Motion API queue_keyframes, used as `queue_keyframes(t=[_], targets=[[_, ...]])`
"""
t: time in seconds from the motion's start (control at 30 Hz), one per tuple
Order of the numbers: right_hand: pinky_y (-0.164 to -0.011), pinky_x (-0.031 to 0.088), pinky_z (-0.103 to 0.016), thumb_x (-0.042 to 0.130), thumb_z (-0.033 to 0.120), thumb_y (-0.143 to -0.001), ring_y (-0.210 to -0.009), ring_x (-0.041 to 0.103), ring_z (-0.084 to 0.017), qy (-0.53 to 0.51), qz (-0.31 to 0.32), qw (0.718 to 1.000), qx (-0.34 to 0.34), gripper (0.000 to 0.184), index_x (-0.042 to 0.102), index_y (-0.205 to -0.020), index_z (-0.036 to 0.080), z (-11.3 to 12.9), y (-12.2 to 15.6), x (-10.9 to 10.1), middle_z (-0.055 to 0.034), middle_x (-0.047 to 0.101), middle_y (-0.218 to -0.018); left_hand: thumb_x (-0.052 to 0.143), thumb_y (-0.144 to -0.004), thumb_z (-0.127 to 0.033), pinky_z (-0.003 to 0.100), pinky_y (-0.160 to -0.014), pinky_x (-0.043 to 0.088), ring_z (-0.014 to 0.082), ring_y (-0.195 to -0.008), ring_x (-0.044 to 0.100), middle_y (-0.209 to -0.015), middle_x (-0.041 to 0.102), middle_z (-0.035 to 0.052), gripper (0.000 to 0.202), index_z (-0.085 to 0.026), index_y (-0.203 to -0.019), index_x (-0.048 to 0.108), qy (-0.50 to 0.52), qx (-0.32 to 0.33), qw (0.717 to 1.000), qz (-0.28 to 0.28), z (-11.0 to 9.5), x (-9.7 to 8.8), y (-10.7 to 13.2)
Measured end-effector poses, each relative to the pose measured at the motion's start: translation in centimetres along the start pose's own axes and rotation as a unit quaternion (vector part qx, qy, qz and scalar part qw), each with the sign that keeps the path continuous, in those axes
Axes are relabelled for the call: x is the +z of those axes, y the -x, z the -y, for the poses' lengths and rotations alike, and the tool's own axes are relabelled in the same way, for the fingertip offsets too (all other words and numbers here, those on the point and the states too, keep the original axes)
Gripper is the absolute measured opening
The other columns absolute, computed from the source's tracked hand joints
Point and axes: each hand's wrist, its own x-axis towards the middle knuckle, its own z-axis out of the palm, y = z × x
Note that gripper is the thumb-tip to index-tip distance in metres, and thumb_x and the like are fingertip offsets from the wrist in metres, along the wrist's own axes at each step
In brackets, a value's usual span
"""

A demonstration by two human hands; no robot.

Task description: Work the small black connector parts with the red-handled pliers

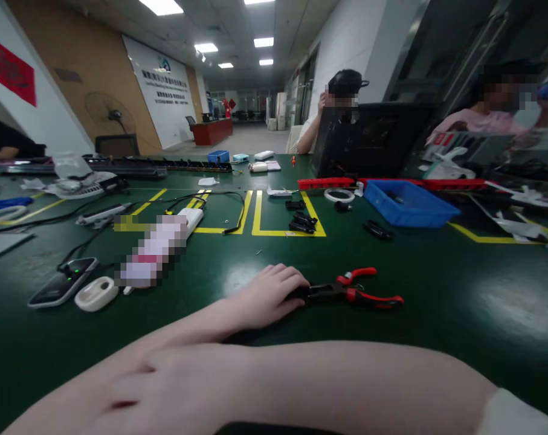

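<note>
Near the middle of the green table, my left hand lies palm down, fingers curled over the dark nose of a pair of pliers. The red and black handles point right and are spread apart. Whether anything else sits under the fingertips is hidden. My right arm crosses the foreground from the right, and my right hand rests on my left forearm at the lower left. Its fingers blend into the forearm and are too blurred to make out.
A blue bin stands at the right, with small black parts inside yellow tape marks. On the left lie a black-and-silver device, a white oval case, a blurred-out long object and cables. Two people sit across the table on the right.
</note>
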Motion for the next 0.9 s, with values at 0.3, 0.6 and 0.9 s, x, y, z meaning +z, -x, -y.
queue_keyframes(t=[0.3, 0.6, 0.9], targets=[[-0.085, 0.046, -0.035, 0.049, 0.025, -0.094, -0.089, 0.062, -0.019, 0.007, -0.106, 0.955, 0.276, 0.020, 0.067, -0.094, 0.017, 2.5, 17.2, -0.1, -0.0041, 0.071, -0.092, 0.057, -0.094, -0.021, 0.041, -0.096, 0.045, 0.0236, -0.111, 0.055, -0.126, 0.060, 0.0059, 0.029, -0.020, -0.123, 0.052, 0.072, -0.031, 0.997, 0.024, 0.1, -0.1, -0.4], [-0.085, 0.055, -0.044, 0.068, 0.043, -0.081, -0.109, 0.062, -0.029, -0.093, -0.004, 0.813, 0.575, 0.050, 0.060, -0.127, 0.025, 3.0, 28.6, -0.2, -0.0122, 0.066, -0.120, 0.055, -0.096, -0.019, 0.040, -0.100, 0.044, 0.0220, -0.117, 0.055, -0.132, 0.059, 0.0043, 0.032, -0.024, -0.128, 0.051, 0.121, -0.073, 0.988, 0.060, -0.4, -1.1, -0.6], [-0.072, 0.054, -0.037, 0.064, 0.040, -0.084, -0.090, 0.066, -0.025, -0.068, -0.064, 0.834, 0.544, 0.029, 0.063, -0.108, 0.023, 3.0, 28.9, 1.0, -0.0088, 0.069, -0.101, 0.055, -0.097, -0.022, 0.039, -0.100, 0.045, 0.0217, -0.118, 0.055, -0.132, 0.059, 0.0073, 0.031, -0.021, -0.128, 0.051, 0.113, -0.035, 0.993, 0.030, 0.1, -1.0, -0.3]])
